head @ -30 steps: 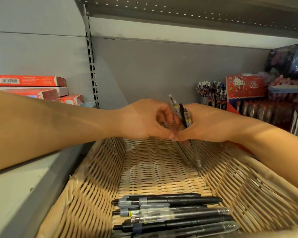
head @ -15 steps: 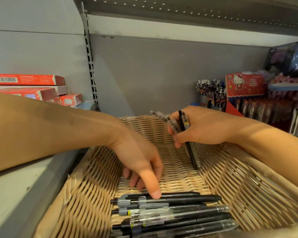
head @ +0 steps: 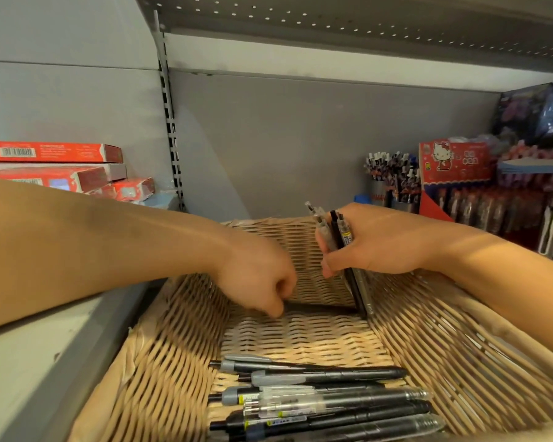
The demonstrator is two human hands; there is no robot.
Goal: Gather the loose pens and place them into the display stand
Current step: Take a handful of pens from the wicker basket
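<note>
A wicker basket [head: 160,362] fills the lower half of the view. Several black and clear pens [head: 326,397] lie side by side on its near floor. My right hand [head: 371,240] grips a bundle of pens [head: 339,237] nearly upright over the basket's far right side, their tips reaching down to the weave. My left hand [head: 259,282] is curled over the middle of the basket and pinches one dark pen [head: 320,309], which lies almost level and points right toward the bundle.
Red boxes [head: 51,173] are stacked on the grey shelf at the left. At the back right stand a cup of pens [head: 390,183], a red cartoon display box [head: 454,167] and hanging packaged pens. A perforated shelf runs overhead.
My left hand left the pen row at the near end and lifted one dark pen toward the bundle. My right hand has stayed in place with its pens.
</note>
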